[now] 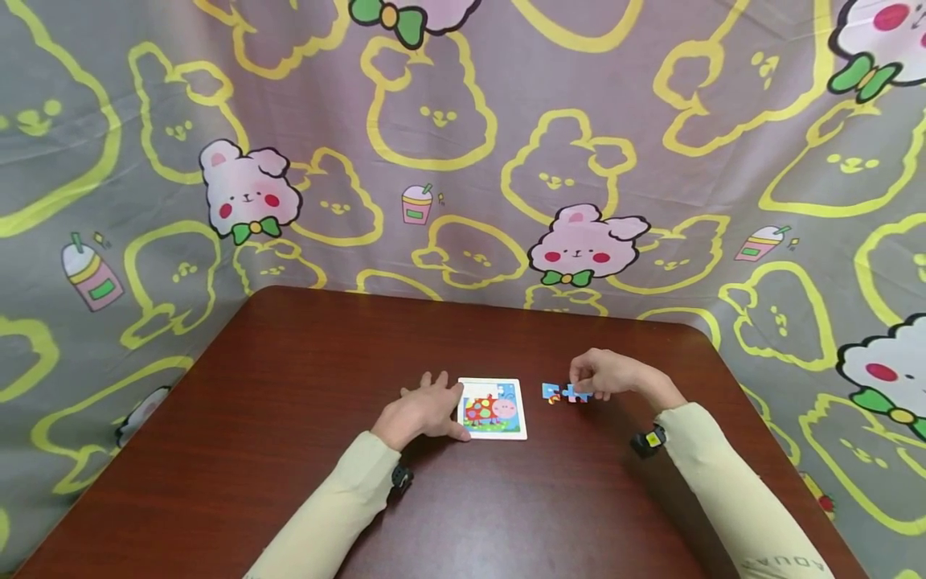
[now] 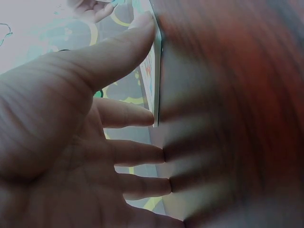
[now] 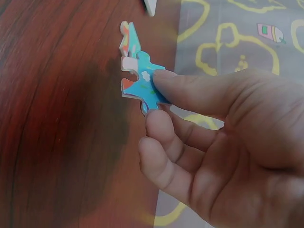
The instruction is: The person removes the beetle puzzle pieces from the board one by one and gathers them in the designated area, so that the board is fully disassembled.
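Note:
A puzzle board (image 1: 493,408) with a white border and a red spotted ladybug-like picture lies on the table, its upper left part blank white. My left hand (image 1: 427,408) rests at the board's left edge with fingers spread. In the left wrist view its thumb and index finger touch the edge of the board (image 2: 156,76), and the other fingertips meet the table. My right hand (image 1: 602,373) pinches a blue puzzle piece (image 3: 147,81) between thumb and fingers, to the right of the board. Another puzzle piece (image 1: 552,392), blue with red and yellow, lies just left of it.
The dark reddish-brown wooden table (image 1: 325,346) has rounded far corners. Behind it and at both sides hangs a grey curtain (image 1: 463,104) with yellow outlines and cartoon rabbits. Each wrist wears a small black device (image 1: 648,440).

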`<action>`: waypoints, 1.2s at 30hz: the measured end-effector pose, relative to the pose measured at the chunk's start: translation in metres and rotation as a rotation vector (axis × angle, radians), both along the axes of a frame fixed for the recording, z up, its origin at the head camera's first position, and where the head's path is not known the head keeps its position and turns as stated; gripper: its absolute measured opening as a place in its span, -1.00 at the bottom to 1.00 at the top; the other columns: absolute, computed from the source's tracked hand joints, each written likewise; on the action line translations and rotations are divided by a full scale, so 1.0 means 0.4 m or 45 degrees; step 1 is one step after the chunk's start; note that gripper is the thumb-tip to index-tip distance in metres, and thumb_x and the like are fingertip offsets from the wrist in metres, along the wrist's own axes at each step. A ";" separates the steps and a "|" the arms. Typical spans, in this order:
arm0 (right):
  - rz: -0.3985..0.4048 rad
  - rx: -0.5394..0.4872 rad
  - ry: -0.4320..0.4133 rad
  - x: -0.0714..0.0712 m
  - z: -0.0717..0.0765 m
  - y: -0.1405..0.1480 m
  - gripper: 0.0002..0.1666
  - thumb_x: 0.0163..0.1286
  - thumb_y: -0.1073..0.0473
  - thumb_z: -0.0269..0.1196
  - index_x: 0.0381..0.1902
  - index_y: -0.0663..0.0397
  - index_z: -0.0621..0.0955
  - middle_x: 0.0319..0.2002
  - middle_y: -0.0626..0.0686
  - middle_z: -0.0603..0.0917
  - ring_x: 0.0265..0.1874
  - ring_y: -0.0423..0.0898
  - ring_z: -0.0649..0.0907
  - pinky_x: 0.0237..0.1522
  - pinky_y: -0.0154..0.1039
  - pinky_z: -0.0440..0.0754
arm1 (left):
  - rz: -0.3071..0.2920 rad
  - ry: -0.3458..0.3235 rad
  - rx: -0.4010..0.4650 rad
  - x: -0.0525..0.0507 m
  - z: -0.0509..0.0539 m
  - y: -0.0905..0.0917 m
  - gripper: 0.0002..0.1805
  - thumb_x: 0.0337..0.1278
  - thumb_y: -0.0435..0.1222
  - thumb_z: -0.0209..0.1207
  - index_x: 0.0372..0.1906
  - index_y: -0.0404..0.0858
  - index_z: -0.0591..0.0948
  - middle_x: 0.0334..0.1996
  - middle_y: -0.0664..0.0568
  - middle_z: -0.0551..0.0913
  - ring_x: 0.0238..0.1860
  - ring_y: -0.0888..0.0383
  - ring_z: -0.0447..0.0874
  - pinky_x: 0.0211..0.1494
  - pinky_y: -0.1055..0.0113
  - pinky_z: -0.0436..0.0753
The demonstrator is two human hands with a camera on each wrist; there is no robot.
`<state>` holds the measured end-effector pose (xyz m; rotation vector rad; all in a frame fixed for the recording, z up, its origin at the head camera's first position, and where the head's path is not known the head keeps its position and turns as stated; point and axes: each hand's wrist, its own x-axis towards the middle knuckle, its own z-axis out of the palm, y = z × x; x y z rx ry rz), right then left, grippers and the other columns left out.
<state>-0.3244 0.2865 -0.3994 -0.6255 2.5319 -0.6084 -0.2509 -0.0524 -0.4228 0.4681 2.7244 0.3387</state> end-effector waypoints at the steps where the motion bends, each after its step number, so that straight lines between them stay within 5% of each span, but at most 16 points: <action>1: 0.002 0.001 -0.004 0.000 0.000 0.003 -0.93 0.33 0.27 0.30 -0.37 0.08 0.61 -0.53 0.02 0.56 -0.62 -0.10 0.54 -0.51 -0.13 0.60 | -0.001 0.003 0.000 0.001 0.000 0.000 0.01 0.01 0.16 0.34 0.50 -0.18 0.23 0.53 -0.29 0.08 0.53 -0.36 -0.05 0.31 -0.47 0.18; 26: -0.140 0.110 0.037 -0.020 -0.043 0.011 -0.75 0.24 0.12 0.41 -0.36 0.07 0.53 -0.58 -0.04 0.54 -0.66 -0.17 0.47 -0.59 -0.29 0.49 | 0.011 0.012 -0.002 0.007 0.008 0.001 -0.02 0.01 0.14 0.36 0.48 -0.19 0.25 0.52 -0.29 0.11 0.52 -0.36 -0.02 0.31 -0.47 0.19; 36: -0.060 0.014 0.246 0.000 -0.033 -0.038 -0.85 0.31 0.10 0.34 -0.35 0.01 0.58 -0.54 -0.03 0.61 -0.61 -0.16 0.52 -0.53 -0.25 0.50 | 0.018 -0.004 0.000 0.004 0.004 0.001 -0.01 0.02 0.14 0.35 0.50 -0.18 0.24 0.53 -0.29 0.08 0.53 -0.35 -0.05 0.33 -0.47 0.17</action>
